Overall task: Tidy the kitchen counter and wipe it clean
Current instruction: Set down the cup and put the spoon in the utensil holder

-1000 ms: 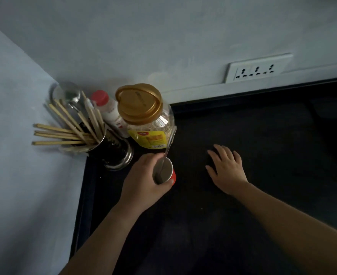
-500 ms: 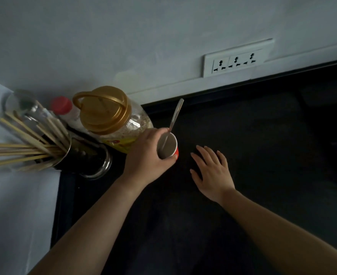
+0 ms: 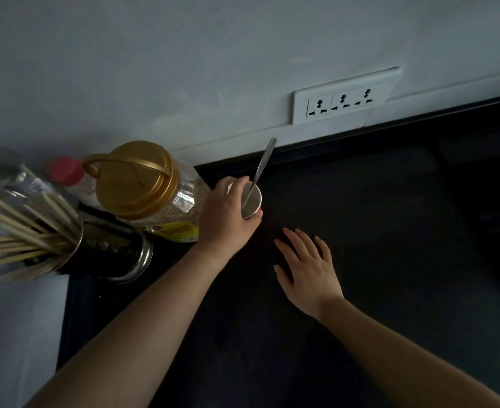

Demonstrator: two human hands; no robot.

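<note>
My left hand [image 3: 225,219] grips a small red paper cup [image 3: 252,201] with a white inside, just right of the big jar. A metal spoon [image 3: 262,166] stands in the cup, its handle leaning up toward the wall. My right hand [image 3: 307,269] lies flat with spread fingers on the dark counter [image 3: 390,260], a little below and right of the cup, holding nothing.
In the left corner stand a clear jar with a gold lid [image 3: 142,184], a red-capped bottle [image 3: 69,172] and a metal holder of chopsticks [image 3: 36,237]. A white socket strip [image 3: 343,101] sits on the wall above the counter's back edge.
My left hand has carried the cup with the spoon away from me toward the wall, beside the jar. My right hand has stayed flat on the counter.
</note>
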